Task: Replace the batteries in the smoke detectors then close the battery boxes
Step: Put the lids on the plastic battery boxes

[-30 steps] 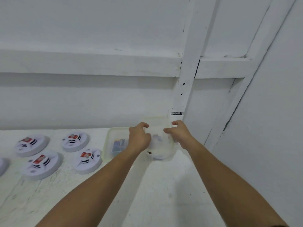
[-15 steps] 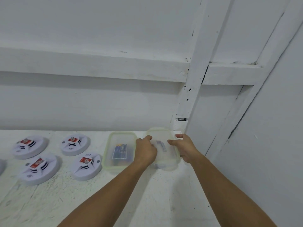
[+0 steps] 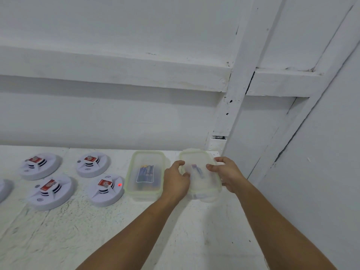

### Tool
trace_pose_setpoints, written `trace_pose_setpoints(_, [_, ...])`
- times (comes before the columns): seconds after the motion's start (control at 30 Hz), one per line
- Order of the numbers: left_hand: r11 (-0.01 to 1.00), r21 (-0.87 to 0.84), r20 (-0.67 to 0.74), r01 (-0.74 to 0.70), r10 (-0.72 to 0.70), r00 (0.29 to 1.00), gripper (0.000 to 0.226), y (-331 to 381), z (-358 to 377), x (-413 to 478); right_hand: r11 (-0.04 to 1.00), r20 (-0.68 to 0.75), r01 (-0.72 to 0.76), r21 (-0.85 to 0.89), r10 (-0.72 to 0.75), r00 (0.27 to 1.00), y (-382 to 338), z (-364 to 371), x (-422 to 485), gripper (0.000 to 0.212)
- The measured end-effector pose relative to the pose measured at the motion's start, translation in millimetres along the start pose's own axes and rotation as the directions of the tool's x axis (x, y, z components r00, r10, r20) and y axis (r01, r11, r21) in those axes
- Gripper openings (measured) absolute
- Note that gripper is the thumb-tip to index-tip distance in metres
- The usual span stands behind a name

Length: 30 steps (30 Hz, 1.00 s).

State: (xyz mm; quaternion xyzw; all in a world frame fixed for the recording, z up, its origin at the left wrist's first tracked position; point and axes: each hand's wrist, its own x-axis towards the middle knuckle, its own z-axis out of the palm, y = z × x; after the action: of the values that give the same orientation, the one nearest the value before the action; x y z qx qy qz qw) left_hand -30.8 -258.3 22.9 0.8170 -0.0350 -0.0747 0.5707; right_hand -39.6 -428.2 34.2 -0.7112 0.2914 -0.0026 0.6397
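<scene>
Battery box (image 3: 202, 184) gripped between left hand (image 3: 175, 182), right hand (image 3: 228, 176).

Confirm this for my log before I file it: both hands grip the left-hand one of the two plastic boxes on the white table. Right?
No. In the head view the left hand and right hand grip the right-hand box of the two on the white table, not the left-hand box.

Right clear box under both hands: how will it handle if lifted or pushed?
The right clear box looks like thin plastic with little visible inside, so it is probably light. Low and wide on the table, it should slide rather than tip. The left hand and right hand hold opposite sides; held one-sided, it might flex.
</scene>
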Motion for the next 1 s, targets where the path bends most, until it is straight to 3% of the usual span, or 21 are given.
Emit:
trace_pose_setpoints(0.27, [0.994,0.106,-0.017,0.002,0.000,1.000,0.044,1.0,3.9,-7.9,0.997,-0.040,0.013,-0.070,-0.016,0.999,3.1,2.9,-1.9,0.051])
trace_pose_setpoints(0.37, [0.966,0.258,0.004,0.011,-0.013,1.000,0.039,5.7,8.0,-11.9,0.932,-0.147,0.108,-0.345,-0.168,0.975,4.3,5.2,-3.7,0.052])
trace_pose_setpoints(0.43, [0.940,0.342,0.020,0.004,-0.011,1.000,0.037,8.9,8.2,-12.2,0.826,-0.137,0.187,-0.532,-0.302,0.944,3.2,8.8,-8.5,0.032])
trace_pose_setpoints(0.5, [0.930,0.367,0.040,-0.004,-0.011,0.999,0.033,10.6,7.2,-9.1,0.782,-0.121,0.207,-0.588,-0.338,0.933,4.2,12.1,-8.6,0.042])
trace_pose_setpoints(0.6, [0.946,0.324,0.033,-0.001,-0.010,0.999,0.026,7.0,7.6,-2.2,0.839,-0.160,0.161,-0.520,-0.281,0.946,7.0,13.6,-6.0,0.047])
trace_pose_setpoints(0.8, [0.991,0.109,-0.018,0.076,-0.074,0.997,0.026,0.3,7.3,-0.7,0.929,-0.197,0.130,-0.347,-0.208,0.958,7.2,9.1,-3.4,0.028])
trace_pose_setpoints(0.93, [0.965,0.261,0.061,0.019,-0.036,0.997,0.027,2.9,6.0,-1.4,0.956,-0.112,0.110,-0.272,-0.145,0.983,8.3,4.5,4.1,0.025])
trace_pose_setpoints(1.0, [0.931,0.363,0.096,-0.045,0.011,0.995,0.039,6.8,4.0,-1.7,0.969,-0.014,0.063,-0.238,-0.068,0.998,2.5,-1.4,5.1,0.023])
